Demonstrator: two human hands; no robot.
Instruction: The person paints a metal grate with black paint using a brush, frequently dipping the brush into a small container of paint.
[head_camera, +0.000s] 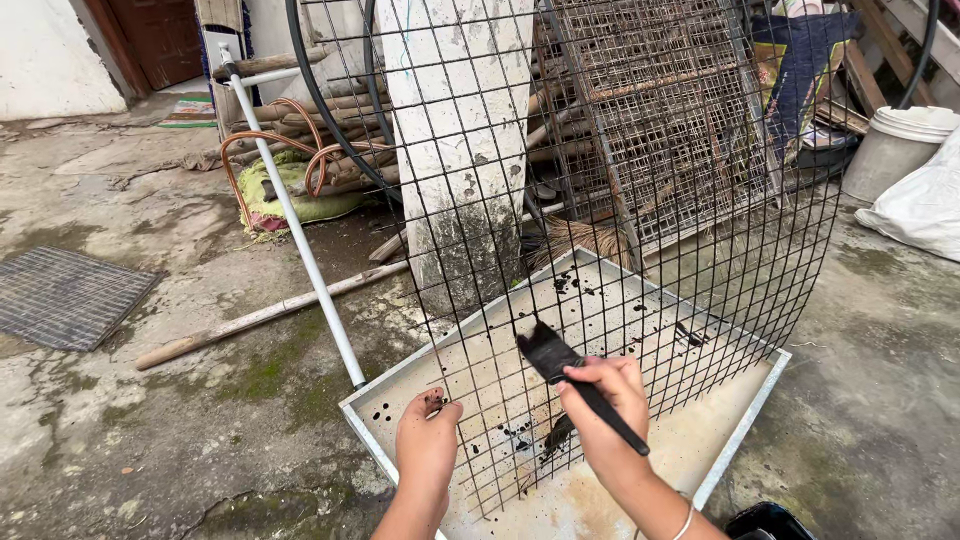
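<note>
Right hand (603, 400) wrapped around a black paintbrush (575, 380), fingers (590, 375) clamped on the handle, bristles pressed against the wire mesh panel (600, 180). Left hand (428, 440) gripping the panel's lower edge, fingers closed on the wire. Panel standing upright and slightly tilted in a shallow white tray (740, 440) on the concrete floor (150, 420), dark paint drips spotting the tray. White pipe (300, 240) leaning just beside the tray's left corner; white bucket (895, 145) well apart at right.
</note>
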